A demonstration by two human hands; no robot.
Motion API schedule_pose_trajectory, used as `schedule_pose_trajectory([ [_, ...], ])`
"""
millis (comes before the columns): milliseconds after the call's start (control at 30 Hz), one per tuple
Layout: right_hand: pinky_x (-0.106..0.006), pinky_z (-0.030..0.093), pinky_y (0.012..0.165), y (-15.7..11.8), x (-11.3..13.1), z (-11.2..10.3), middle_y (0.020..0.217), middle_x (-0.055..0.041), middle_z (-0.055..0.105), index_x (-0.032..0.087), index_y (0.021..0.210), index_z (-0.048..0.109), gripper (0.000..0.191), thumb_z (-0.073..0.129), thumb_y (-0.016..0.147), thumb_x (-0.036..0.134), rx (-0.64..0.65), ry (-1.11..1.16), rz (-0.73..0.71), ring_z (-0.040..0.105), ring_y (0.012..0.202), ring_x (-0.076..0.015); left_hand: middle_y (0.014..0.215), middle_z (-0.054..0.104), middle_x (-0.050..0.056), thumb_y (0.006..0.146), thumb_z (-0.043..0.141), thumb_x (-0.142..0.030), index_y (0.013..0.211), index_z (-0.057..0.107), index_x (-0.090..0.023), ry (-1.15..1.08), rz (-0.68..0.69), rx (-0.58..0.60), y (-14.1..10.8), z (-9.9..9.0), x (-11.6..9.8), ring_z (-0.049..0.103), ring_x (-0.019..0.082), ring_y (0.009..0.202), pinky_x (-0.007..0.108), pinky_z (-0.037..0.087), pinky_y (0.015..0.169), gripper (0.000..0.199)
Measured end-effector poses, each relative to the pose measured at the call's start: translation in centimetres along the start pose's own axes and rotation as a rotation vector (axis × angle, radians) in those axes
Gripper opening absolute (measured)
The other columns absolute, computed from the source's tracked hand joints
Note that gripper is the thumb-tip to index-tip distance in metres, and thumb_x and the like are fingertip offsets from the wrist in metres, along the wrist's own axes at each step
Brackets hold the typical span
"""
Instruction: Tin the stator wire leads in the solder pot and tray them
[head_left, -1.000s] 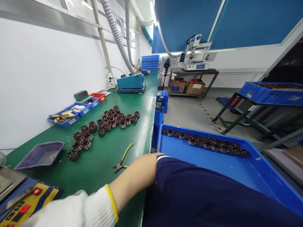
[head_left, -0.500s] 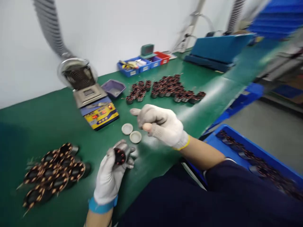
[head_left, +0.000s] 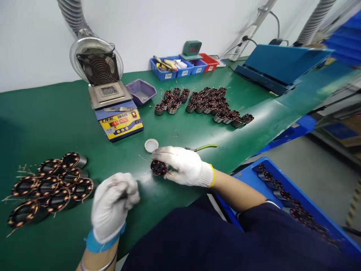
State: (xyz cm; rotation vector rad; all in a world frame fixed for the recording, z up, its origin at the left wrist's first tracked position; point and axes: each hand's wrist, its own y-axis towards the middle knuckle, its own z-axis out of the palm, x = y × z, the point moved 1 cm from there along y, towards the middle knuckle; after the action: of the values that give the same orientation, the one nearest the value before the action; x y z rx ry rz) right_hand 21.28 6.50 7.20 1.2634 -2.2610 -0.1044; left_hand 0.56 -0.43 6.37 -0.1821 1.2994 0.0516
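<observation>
My right hand (head_left: 180, 165), in a white glove, has its thumb and fingers around a motor stator (head_left: 158, 168) with copper windings and thin wire ends. The stator is upright, low over the green bench; its underside is hidden. Just behind it lies a shallow white round dish (head_left: 151, 145). My left hand (head_left: 114, 203), gloved with a blue band at the wrist, is closed near the front of the bench. Its fingers are curled in, and whatever is inside them, if anything, is hidden. Left of it stands a group of stators (head_left: 52, 184) with wire ends sticking out.
Behind are a yellow-blue heated solder pot (head_left: 121, 124) with a fume hood and a purple tray (head_left: 141, 92). More stators (head_left: 208, 99) stand at the back. Green-handled pliers (head_left: 207, 146) lie beyond my right hand. A blue crate (head_left: 282, 180) with stators is at right.
The stator has passed from my left hand to my right. My left hand has drawn back and left, closed. One of two dishes is out of sight; the pliers now show.
</observation>
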Motion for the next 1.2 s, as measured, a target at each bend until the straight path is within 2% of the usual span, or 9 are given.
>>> schedule_pose_trajectory([
  [100, -0.036, 0.048, 0.102, -0.2, 0.2, -0.1, 0.132, -0.0158, 0.056, 0.012, 0.137, 0.045, 0.051, 0.052, 0.088, 0.023, 0.03, -0.027, -0.069, 0.052, 0.125, -0.0221, 0.083, 0.063, 0.002, 0.083, 0.063, -0.033, 0.082, 0.065, -0.023, 0.151, 0.339, -0.171, 0.2, -0.2, 0.0, 0.06, 0.016, 0.071, 0.027, 0.049, 0.06, 0.011],
  [167, -0.037, 0.047, 0.104, 0.0, 0.5, 0.0, 0.132, -0.0158, 0.056, 0.011, 0.136, 0.047, 0.048, 0.049, 0.088, 0.02, 0.082, -0.047, -0.146, 0.05, 0.126, -0.0226, 0.101, 0.064, 0.005, 0.081, 0.064, -0.033, 0.092, 0.067, -0.023, 0.456, 0.481, -0.154, 0.5, 0.2, 0.3, 0.061, 0.022, 0.093, 0.033, 0.05, 0.083, 0.015],
  [267, -0.039, 0.047, 0.103, 0.1, 0.6, -0.2, 0.131, -0.0173, 0.055, 0.009, 0.134, 0.048, 0.046, 0.045, 0.09, 0.02, 0.085, -0.103, -0.176, 0.05, 0.125, -0.0243, 0.073, 0.062, 0.004, 0.082, 0.061, -0.033, 0.068, 0.065, -0.022, 0.665, 0.271, 0.164, 0.7, 0.4, 0.4, 0.058, 0.02, 0.07, 0.031, 0.048, 0.069, 0.018],
  [367, -0.039, 0.049, 0.101, -0.1, 0.4, -0.8, 0.132, -0.0174, 0.055, 0.01, 0.137, 0.046, 0.047, 0.044, 0.091, 0.022, 0.034, -0.14, -0.114, 0.052, 0.122, -0.0237, 0.049, 0.05, 0.003, 0.086, 0.057, -0.036, 0.048, 0.054, -0.023, 0.446, 0.034, 0.481, 0.3, 0.0, -0.1, 0.046, 0.017, 0.048, 0.03, 0.039, 0.049, 0.041],
  [533, -0.04, 0.048, 0.102, -0.1, 0.4, -1.0, 0.13, -0.0171, 0.056, 0.01, 0.135, 0.047, 0.045, 0.042, 0.093, 0.024, 0.034, -0.143, -0.133, 0.051, 0.123, -0.0238, 0.06, 0.057, 0.002, 0.083, 0.062, -0.05, 0.067, 0.063, -0.021, 0.311, 0.025, 0.025, 0.4, 0.3, 0.4, 0.045, 0.014, 0.049, 0.026, 0.035, 0.045, 0.034],
  [700, -0.039, 0.047, 0.103, -0.1, 0.4, -0.6, 0.13, -0.019, 0.053, 0.007, 0.135, 0.046, 0.047, 0.043, 0.094, 0.029, 0.028, -0.105, -0.181, 0.05, 0.124, -0.0238, 0.059, 0.053, 0.0, 0.082, 0.067, -0.049, 0.064, 0.06, -0.018, 0.332, -0.105, 0.043, -0.2, 1.4, 1.4, 0.044, 0.011, 0.05, 0.023, 0.036, 0.045, 0.036],
  [900, -0.037, 0.047, 0.102, 0.7, -2.4, -1.8, 0.134, -0.0148, 0.052, 0.015, 0.137, 0.045, 0.051, 0.052, 0.087, 0.026, -0.053, -0.154, 0.013, 0.049, 0.125, -0.0233, 0.061, 0.052, -0.003, 0.069, 0.081, -0.047, 0.066, 0.061, -0.018, -0.164, -0.11, -0.169, -0.6, 0.6, -0.3, 0.046, 0.01, 0.047, 0.021, 0.036, 0.039, 0.036],
  [1000, -0.039, 0.048, 0.096, 2.2, -4.5, -2.3, 0.131, -0.0116, 0.055, 0.018, 0.138, 0.043, 0.061, 0.059, 0.079, 0.022, 0.078, -0.268, 0.211, 0.052, 0.12, -0.0258, 0.068, 0.059, -0.002, 0.061, 0.086, -0.047, 0.069, 0.061, -0.017, -0.232, -0.165, -0.333, 0.7, 0.8, 0.2, 0.054, 0.012, 0.054, 0.019, 0.038, 0.039, 0.039],
  [1200, -0.035, 0.048, 0.073, 5.7, -4.8, -2.1, 0.122, -0.0093, 0.058, 0.02, 0.124, 0.051, 0.047, 0.063, 0.079, 0.029, 0.384, -0.509, 0.354, 0.06, 0.1, -0.027, 0.067, 0.064, 0.004, 0.075, 0.074, -0.051, 0.079, 0.064, -0.011, -0.142, -0.221, -0.27, 3.2, 0.7, 2.9, 0.053, 0.01, 0.051, 0.019, 0.039, 0.042, 0.041],
])
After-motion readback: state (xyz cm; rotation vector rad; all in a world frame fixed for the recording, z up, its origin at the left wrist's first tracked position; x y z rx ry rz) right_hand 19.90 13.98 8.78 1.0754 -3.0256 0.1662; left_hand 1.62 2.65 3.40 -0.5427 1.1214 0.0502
